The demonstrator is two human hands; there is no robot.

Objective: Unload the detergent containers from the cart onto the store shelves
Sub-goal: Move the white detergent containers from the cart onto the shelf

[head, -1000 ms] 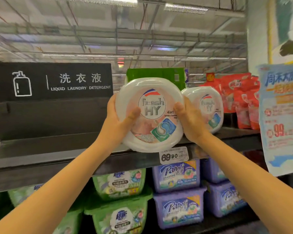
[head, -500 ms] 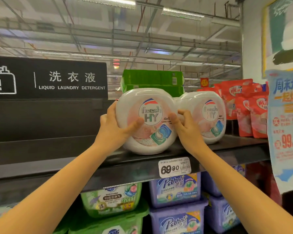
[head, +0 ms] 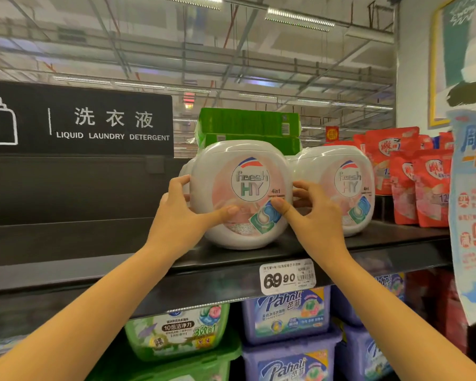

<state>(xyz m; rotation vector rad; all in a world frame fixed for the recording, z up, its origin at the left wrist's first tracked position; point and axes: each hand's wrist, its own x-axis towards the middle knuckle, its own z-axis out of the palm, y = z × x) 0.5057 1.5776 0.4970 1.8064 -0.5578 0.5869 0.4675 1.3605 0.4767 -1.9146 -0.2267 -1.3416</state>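
Fingers curled round the rim and thumbs flat on the label, the left hand (head: 180,218) and right hand (head: 315,215) clasp the white detergent tub (head: 242,235), which stands on edge on the top shelf (head: 107,259), touching a twin tub (head: 338,171). It looks like rigid, glossy plastic, probably hefty and slick. It is best gripped at opposite sides, since it could roll.
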